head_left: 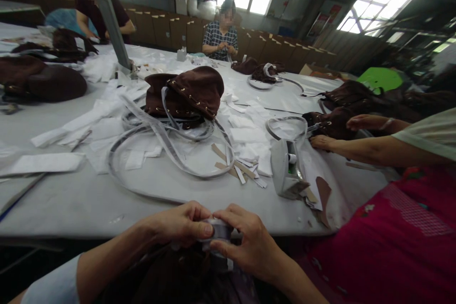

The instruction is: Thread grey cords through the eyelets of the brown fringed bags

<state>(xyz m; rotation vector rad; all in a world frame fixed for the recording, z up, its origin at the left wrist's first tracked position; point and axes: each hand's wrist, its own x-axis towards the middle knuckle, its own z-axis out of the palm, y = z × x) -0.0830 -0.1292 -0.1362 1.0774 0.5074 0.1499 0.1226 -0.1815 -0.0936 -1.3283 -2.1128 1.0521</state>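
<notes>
My left hand (183,223) and my right hand (249,237) meet at the near table edge. Between their fingers and thumbs is a bag strap (221,231) in a greyish-white wrapping, and both hands are closed on it. Below them lies a dark brown bag (178,270), mostly in shadow and partly covered by my forearms. Farther in, a brown drawstring bag (195,90) with metal eyelets rests on the table. Its long strap (171,152), wrapped in clear plastic, loops out toward me.
White paper sheets (245,134) and cardboard strips (242,168) litter the table (89,204). A tape dispenser (285,171) stands right of them. At the right, a co-worker's hands (326,143) touch another brown bag (335,123). Two more people sit across the table, near a metal post (114,19).
</notes>
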